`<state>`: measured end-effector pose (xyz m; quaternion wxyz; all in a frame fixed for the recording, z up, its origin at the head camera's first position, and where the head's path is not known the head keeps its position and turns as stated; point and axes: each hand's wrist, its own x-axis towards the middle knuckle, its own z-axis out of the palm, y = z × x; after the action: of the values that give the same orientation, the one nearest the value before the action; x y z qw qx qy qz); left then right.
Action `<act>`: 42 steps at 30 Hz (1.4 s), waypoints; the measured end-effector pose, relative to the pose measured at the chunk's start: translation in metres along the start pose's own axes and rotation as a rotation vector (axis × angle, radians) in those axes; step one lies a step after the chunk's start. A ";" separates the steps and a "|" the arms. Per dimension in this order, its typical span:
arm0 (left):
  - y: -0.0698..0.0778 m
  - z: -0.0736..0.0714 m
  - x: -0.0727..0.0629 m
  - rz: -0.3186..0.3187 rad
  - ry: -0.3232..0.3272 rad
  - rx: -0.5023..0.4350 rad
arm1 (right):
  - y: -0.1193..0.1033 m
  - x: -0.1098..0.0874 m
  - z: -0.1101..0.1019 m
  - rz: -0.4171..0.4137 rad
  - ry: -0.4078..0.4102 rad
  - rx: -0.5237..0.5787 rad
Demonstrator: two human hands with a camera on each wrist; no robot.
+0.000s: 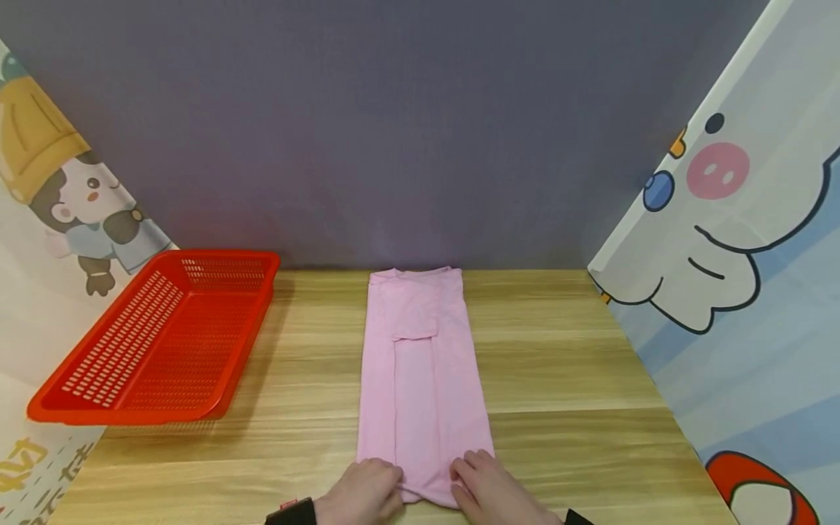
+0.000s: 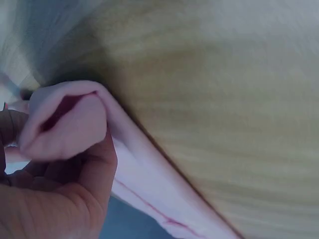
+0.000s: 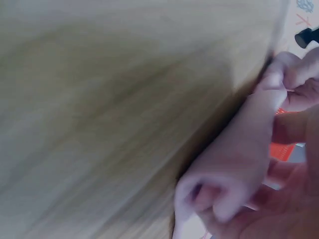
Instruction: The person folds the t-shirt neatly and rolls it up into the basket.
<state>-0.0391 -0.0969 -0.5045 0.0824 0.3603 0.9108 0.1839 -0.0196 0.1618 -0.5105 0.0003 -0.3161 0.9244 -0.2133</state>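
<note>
A pink garment [image 1: 416,394], perhaps a shirt, lies folded into a long strip down the middle of the table, its upper edge near the grey wall. At its near end my left hand [image 1: 364,490] pinches the left corner. The right corner is pinched by my right hand [image 1: 495,487]. In the left wrist view the cloth edge [image 2: 75,124] curls over into a loose fold above my fingers. A similar curled fold [image 3: 229,169] shows in the right wrist view, with fingers tucked against it. Some fingertips are hidden by the cloth.
A red plastic basket [image 1: 177,343] with perforated sides stands at the left of the wooden table [image 1: 558,379]. A grey wall panel [image 1: 420,131] rises behind the table. Printed cartoon sheets [image 1: 735,219] hang along both sides.
</note>
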 end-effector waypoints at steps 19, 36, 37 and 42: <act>-0.004 -0.001 0.003 -0.101 -0.039 -0.160 | -0.004 -0.001 -0.012 0.102 -0.116 0.137; -0.007 0.005 -0.006 0.191 0.164 0.238 | 0.009 0.006 -0.003 0.089 -0.034 0.320; -0.007 0.005 -0.007 0.223 0.194 0.238 | 0.009 0.006 -0.002 0.081 -0.021 0.305; -0.006 0.001 -0.008 0.358 0.261 0.292 | 0.008 0.006 0.002 0.062 0.015 0.256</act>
<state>-0.0370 -0.1062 -0.5082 -0.1223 0.4972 0.8522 0.1071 -0.0292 0.1633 -0.5149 0.0405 -0.2830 0.8989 -0.3319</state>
